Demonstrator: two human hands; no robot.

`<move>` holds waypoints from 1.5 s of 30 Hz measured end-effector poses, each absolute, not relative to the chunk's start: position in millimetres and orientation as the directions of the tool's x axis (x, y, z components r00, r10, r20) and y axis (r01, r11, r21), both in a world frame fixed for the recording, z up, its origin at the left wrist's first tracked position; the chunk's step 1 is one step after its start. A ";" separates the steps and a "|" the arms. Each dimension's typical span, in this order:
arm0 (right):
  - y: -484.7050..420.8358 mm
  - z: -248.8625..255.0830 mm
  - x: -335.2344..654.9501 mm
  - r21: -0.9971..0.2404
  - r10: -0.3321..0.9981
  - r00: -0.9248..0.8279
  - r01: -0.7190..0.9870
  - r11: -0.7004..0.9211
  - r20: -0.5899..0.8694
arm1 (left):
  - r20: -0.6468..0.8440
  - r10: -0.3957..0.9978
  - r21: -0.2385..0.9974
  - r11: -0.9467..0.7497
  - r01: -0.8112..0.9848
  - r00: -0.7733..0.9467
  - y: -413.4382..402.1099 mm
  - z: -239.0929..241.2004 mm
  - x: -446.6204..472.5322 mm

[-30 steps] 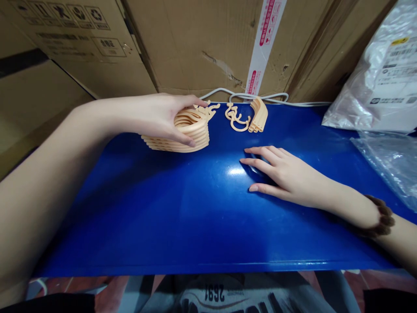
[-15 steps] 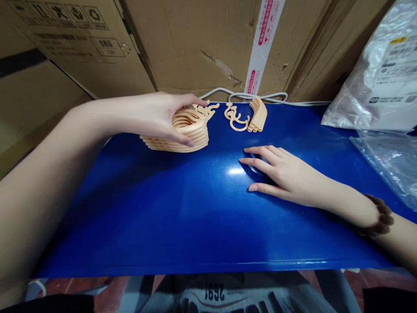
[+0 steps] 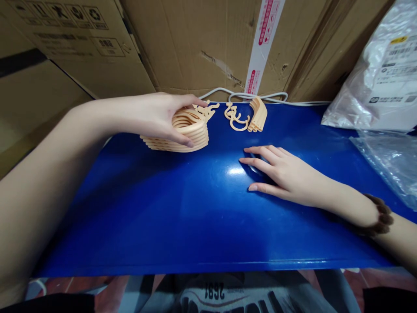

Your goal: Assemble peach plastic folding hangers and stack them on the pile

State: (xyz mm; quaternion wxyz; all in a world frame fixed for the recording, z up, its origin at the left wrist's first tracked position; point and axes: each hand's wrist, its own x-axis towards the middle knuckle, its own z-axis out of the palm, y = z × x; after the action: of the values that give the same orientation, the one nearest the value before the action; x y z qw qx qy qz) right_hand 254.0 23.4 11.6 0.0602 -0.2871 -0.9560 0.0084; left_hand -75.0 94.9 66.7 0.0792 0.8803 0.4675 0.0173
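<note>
My left hand (image 3: pixel 156 116) is wrapped round a stack of peach plastic hook rings (image 3: pixel 192 135) standing on the blue table top (image 3: pixel 182 208) at the back left. Its thumb lies across the front of the stack and its fingers reach over the top. My right hand (image 3: pixel 280 171) rests flat on the table to the right of centre, fingers stretched out and apart, holding nothing. A single peach hook ring (image 3: pixel 235 118) and a small bundle of curved peach pieces (image 3: pixel 259 115) lie near the back edge, beyond my right hand.
Cardboard boxes (image 3: pixel 202 43) form a wall behind the table. A white cable (image 3: pixel 247 94) runs along the back edge. Plastic bags (image 3: pixel 381 78) lie at the right, one clear bag (image 3: pixel 391 161) on the table's right end. A dark bead bracelet (image 3: pixel 379 215) circles my right wrist.
</note>
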 end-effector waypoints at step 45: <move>24.0 10.7 253.7 -0.024 0.557 -0.825 0.557 0.830 0.091 | 0.124 0.736 0.041 -0.674 0.738 0.666 102.9 63.2 -92.9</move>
State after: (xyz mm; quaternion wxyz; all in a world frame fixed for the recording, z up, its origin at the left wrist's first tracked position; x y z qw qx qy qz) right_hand 253.7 24.0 10.7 0.0471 -0.2917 -0.9554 -0.0017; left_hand -92.9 102.9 63.2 -0.0064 0.9126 0.4036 0.0649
